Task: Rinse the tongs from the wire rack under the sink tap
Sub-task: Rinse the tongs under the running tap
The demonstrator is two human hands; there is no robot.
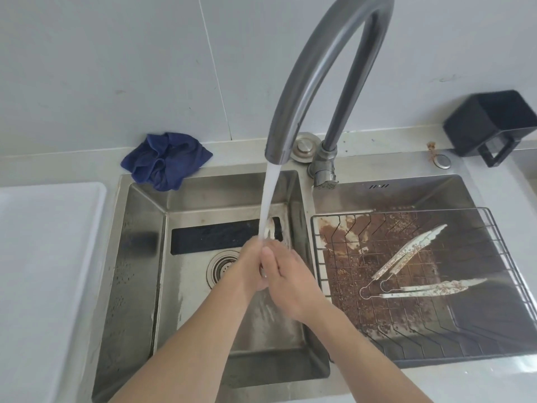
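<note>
Water runs from the tap [293,112] into the left basin of the sink [145,228], and both hands meet right under the stream. The left hand [250,266] and the right hand [287,280] are pressed together, fingers [268,257] overlapping. Something small and shiny glints between them, but it is too hidden to name, so I cannot tell whether the fingers are curled round a thing or only rubbing against each other.

The tongs [406,257] are not in the water. Two pairs lie on the wire rack [494,228], which sits over the basin to the right of the tap; a second pair of tongs [430,289] lies nearer the person than the first. Both look speckled with brown grime, as does the tray under the rack.

Judging by this, the rinsing of the tongs has not yet begun; the step in hand looks like wetting or washing the hands. The next move would call for one hand to reach right of the tap, take a pair by its looped handle end and carry it across into the stream, turning it so both arms get washed.

Left of the tap, a crumpled blue cloth [165,159] rests on the sink's back edge, and a white tray [43,228] lies on the surface further left. A black container [494,123] stands far right of the tap.
</note>
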